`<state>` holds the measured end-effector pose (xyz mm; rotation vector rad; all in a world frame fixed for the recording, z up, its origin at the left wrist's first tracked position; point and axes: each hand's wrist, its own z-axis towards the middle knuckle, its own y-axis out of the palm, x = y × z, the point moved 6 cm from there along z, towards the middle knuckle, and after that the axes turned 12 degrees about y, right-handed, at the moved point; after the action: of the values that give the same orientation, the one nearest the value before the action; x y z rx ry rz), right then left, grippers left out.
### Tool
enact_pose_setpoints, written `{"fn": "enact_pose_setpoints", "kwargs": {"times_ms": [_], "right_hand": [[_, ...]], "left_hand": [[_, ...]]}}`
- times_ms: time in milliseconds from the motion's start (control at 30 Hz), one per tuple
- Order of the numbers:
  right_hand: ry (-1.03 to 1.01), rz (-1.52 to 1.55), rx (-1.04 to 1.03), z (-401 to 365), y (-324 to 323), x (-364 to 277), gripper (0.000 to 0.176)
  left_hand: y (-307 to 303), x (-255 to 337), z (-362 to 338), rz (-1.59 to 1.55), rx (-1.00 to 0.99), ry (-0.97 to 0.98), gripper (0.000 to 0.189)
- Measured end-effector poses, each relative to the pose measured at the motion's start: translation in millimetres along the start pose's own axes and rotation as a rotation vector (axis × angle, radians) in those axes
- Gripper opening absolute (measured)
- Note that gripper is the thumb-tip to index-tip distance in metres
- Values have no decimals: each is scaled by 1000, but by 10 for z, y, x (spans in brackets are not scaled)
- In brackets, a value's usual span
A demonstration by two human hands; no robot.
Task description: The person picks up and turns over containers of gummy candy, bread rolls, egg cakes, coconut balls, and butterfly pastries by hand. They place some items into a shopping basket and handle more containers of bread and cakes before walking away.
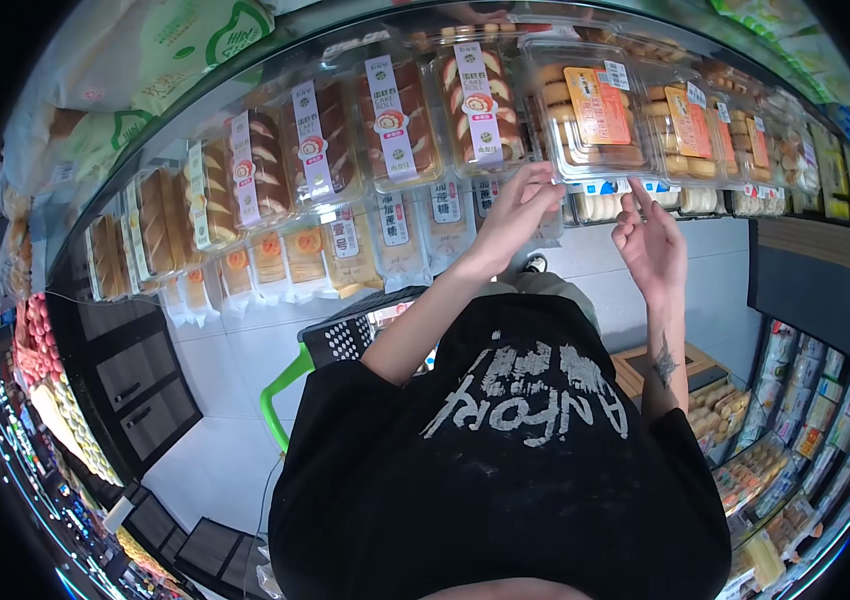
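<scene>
My left hand [515, 218] is at the lower left corner of a clear plastic box of round pastries [593, 110] with an orange label. Its fingers are bent and apart, with nothing seen between them. Under the same box's lower edge is my right hand [651, 245], index finger pointing up to the rim and the other fingers curled loosely. Whether the fingertips press on the box cannot be made out. Left of the box lies a cake roll pack [482, 100] with a purple band; another orange-labelled box [683, 130] is on its right.
More cake roll packs [397, 120] line the upper shelf to the left. Bagged bread [400, 235] fills a lower shelf. A black basket with a green handle [275, 395] stands at my left. Behind me on the right are shelves of packaged goods [745, 475].
</scene>
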<state>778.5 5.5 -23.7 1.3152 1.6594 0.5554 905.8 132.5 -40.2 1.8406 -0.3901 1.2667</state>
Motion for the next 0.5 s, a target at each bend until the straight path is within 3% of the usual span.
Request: {"fn": "enact_pose_setpoints", "kwargs": {"times_ms": [100,200,300,500], "right_hand": [[25,22,-77,1,19,-10,38],[23,-98,168,-16,-14,55,31],[14,-310,235,-31,-147,123,29],[-81,-424,237,-154,-118,-29,25]], "left_hand": [[59,-20,20,4,85,14,41],[-12,-171,-74,126,255,92,31],[33,-125,-280,-102,394,65,13],[263,-125,-417,113,369,107,16]]}}
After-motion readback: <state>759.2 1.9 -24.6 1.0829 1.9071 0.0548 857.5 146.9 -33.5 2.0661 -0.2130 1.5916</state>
